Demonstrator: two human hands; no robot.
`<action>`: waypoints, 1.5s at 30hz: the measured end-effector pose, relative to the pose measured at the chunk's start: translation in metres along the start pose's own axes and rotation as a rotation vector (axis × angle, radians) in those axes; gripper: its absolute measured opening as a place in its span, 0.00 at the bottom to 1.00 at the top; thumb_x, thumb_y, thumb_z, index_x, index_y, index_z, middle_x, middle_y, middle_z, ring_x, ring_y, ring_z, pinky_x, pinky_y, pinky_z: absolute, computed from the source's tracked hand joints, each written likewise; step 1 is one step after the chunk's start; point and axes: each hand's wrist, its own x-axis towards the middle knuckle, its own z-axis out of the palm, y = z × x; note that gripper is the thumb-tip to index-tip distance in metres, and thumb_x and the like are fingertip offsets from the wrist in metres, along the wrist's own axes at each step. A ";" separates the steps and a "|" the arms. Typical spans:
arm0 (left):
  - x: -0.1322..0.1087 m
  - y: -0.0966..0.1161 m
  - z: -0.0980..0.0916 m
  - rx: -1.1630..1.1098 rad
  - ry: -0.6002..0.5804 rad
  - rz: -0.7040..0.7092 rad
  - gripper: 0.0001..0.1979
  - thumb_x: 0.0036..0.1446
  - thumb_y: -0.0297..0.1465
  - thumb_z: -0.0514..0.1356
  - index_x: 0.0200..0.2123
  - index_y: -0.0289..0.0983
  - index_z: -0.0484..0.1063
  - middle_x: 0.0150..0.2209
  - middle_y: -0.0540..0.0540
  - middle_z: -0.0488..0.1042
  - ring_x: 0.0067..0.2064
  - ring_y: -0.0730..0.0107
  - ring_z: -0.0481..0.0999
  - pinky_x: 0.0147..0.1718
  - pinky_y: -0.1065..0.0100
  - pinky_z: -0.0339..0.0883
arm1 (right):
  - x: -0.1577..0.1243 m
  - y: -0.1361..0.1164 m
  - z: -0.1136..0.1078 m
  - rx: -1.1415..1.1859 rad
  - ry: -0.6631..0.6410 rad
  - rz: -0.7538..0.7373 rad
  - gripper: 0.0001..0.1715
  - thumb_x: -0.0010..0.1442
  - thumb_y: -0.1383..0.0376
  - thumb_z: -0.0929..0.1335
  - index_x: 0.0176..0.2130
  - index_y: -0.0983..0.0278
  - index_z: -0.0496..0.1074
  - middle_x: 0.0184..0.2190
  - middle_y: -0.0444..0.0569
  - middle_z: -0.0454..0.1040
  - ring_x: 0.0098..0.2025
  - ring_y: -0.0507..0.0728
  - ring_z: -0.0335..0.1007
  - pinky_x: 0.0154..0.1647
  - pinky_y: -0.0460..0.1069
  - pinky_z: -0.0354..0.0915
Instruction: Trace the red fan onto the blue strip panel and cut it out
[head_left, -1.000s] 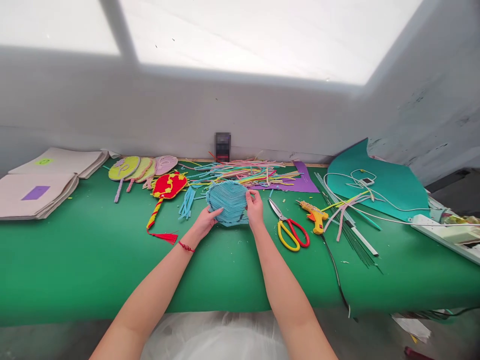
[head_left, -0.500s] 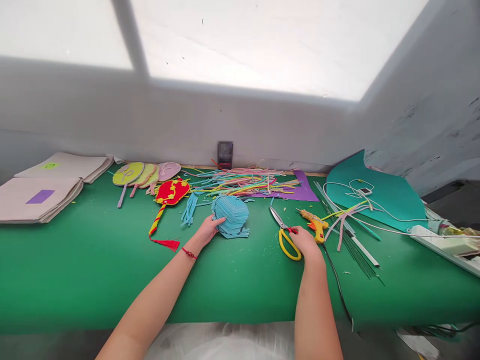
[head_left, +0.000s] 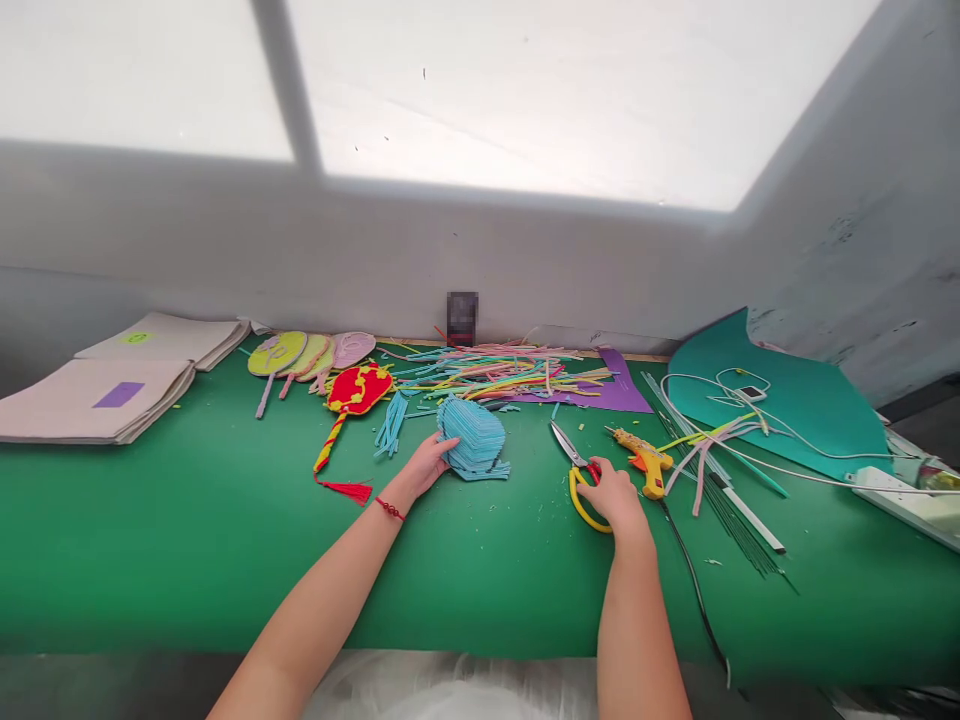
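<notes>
My left hand grips the left edge of a light blue rounded panel made of rows of fuzzy pipe cleaners, thumb on top. Uneven strip ends stick out along its lower right edge. To the right, my right hand is closed around the handles of scissors with one yellow loop and some red on the other handle. Their blades point away toward the upper left, slightly apart. My palm hides part of the handles. A yellow hot glue gun lies just right of that hand.
Loose pipe cleaners are heaped at the back, partly over purple sheet. A red fan with a tassel and paler fans lie left. Thin wires, a cord and a power strip are right.
The view has shifted slightly, so everything sits a little further right. My right thumb now reaches out over the yellow loop. My left hand keeps its hold on the blue panel.
</notes>
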 end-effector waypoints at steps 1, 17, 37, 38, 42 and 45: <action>0.000 0.000 0.000 -0.001 -0.008 -0.006 0.18 0.50 0.24 0.65 0.47 0.31 0.74 0.46 0.36 0.78 0.48 0.57 0.78 0.52 0.57 0.69 | -0.003 -0.003 0.000 -0.009 0.016 0.015 0.36 0.55 0.57 0.65 0.61 0.61 0.58 0.49 0.61 0.65 0.49 0.66 0.69 0.49 0.55 0.63; 0.004 -0.003 -0.005 -0.067 -0.003 -0.015 0.16 0.55 0.23 0.61 0.48 0.31 0.73 0.45 0.36 0.78 0.46 0.59 0.78 0.50 0.59 0.70 | -0.027 -0.029 -0.018 0.409 0.045 0.092 0.37 0.51 0.55 0.67 0.59 0.62 0.62 0.33 0.51 0.75 0.29 0.60 0.73 0.32 0.52 0.67; 0.002 0.016 0.001 -0.215 0.237 0.136 0.15 0.65 0.33 0.51 0.47 0.33 0.73 0.45 0.40 0.79 0.46 0.64 0.78 0.48 0.62 0.71 | -0.027 -0.139 0.013 1.641 -0.107 -0.285 0.26 0.40 0.54 0.77 0.33 0.62 0.67 0.16 0.35 0.63 0.14 0.44 0.50 0.13 0.43 0.49; -0.001 0.020 0.002 -0.216 0.224 0.167 0.15 0.65 0.34 0.51 0.47 0.34 0.73 0.45 0.41 0.79 0.46 0.64 0.78 0.48 0.63 0.71 | -0.020 -0.136 0.018 1.654 -0.067 -0.250 0.26 0.39 0.53 0.77 0.32 0.62 0.65 0.16 0.36 0.65 0.14 0.44 0.50 0.13 0.43 0.49; -0.012 0.025 0.007 -0.110 0.129 0.162 0.14 0.62 0.34 0.56 0.45 0.34 0.75 0.43 0.42 0.80 0.46 0.62 0.78 0.46 0.63 0.71 | -0.003 -0.132 0.024 1.674 -0.094 -0.109 0.28 0.42 0.47 0.75 0.29 0.60 0.61 0.20 0.39 0.73 0.12 0.44 0.49 0.10 0.43 0.49; -0.017 0.019 0.012 0.051 0.032 0.110 0.15 0.57 0.35 0.62 0.44 0.33 0.76 0.41 0.41 0.80 0.43 0.60 0.78 0.42 0.64 0.72 | 0.000 -0.132 0.026 1.752 -0.322 -0.091 0.27 0.44 0.43 0.72 0.28 0.60 0.64 0.17 0.39 0.70 0.13 0.47 0.56 0.10 0.44 0.54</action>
